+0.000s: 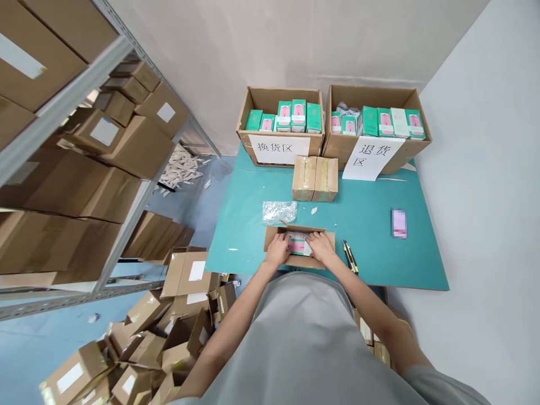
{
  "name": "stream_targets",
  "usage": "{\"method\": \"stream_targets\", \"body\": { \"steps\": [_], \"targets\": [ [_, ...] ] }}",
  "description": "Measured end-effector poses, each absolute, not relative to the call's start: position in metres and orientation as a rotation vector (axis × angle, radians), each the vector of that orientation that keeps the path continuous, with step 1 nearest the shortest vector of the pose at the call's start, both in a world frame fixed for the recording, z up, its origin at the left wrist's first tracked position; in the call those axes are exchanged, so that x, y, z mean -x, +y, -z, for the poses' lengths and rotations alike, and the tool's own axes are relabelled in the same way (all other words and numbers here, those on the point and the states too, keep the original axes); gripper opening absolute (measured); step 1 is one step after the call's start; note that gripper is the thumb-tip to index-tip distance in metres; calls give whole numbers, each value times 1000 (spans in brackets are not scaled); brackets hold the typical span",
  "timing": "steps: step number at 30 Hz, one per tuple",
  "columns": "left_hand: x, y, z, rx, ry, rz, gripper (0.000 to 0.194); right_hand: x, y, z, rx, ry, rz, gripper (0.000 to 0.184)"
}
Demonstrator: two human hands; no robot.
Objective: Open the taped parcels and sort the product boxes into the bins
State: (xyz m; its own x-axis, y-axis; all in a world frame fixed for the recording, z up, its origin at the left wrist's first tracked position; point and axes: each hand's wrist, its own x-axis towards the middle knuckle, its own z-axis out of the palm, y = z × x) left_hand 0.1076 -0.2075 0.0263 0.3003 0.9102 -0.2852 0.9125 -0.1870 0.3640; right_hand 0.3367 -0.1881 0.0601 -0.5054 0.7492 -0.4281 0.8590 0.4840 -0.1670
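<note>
An open cardboard box [310, 262] lies at the near edge of the green table, its flaps spread. Inside it is a green, pink and white product box [297, 246]. My left hand [278, 250] reaches into the left end, its fingers curled on the product box's left side. My right hand [319, 247] does the same at the right end, so the product box sits between both hands. Fingertips are partly hidden inside the carton. Just behind it lies a clear bubble wrap piece [279, 211]. A yellow and black utility knife [350, 257] rests to the right.
Two taped cartons [315, 179] stand mid-table. Behind them are a left open carton [314, 143] and a right open carton [415, 147], both holding green boxes and bearing paper signs. A blurred phone-like object [399, 223] lies right. Shelving [145, 197] and piled empty boxes [147, 349] flank the left.
</note>
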Motion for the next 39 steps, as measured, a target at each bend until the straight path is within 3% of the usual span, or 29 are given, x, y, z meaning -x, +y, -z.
{"method": "stream_targets", "body": {
  "steps": [5, 10, 13, 19, 23, 27, 33, 36, 39],
  "targets": [
    [-115, -202, -25, -2179, 1581, 21, 61, -336, -189, -47, -1282, 2469, 467, 54],
    [-104, -217, -34, -2208, 1630, -216, 56, -333, -191, -47, -1352, 2468, 465, 58],
    [-91, -224, -35, -2196, 1693, -309, 66, -327, -192, -54, -1387, 2486, 421, 49],
    [-79, -219, -33, -2137, 1728, -201, 97, -319, -201, -67, -1494, 2544, 448, 68],
    [-78, -208, -42, -2110, 1682, -106, 104, -322, -215, -88, -1600, 2575, 495, 65],
    [-77, -198, -56, -2148, 1601, -175, 97, -330, -230, -112, -1738, 2580, 528, 66],
    [-64, -191, -97, -2043, 1389, -616, 79, -343, -264, -139, -2017, 2625, 609, 66],
    [-60, -188, -121, -1767, 1353, -965, 78, -332, -273, -151, -2466, 2518, 838, 63],
    [-64, -191, -141, -1167, 1303, -1236, 80, -302, -273, -161, -2992, 2244, 1537, 67]
  ]
}}
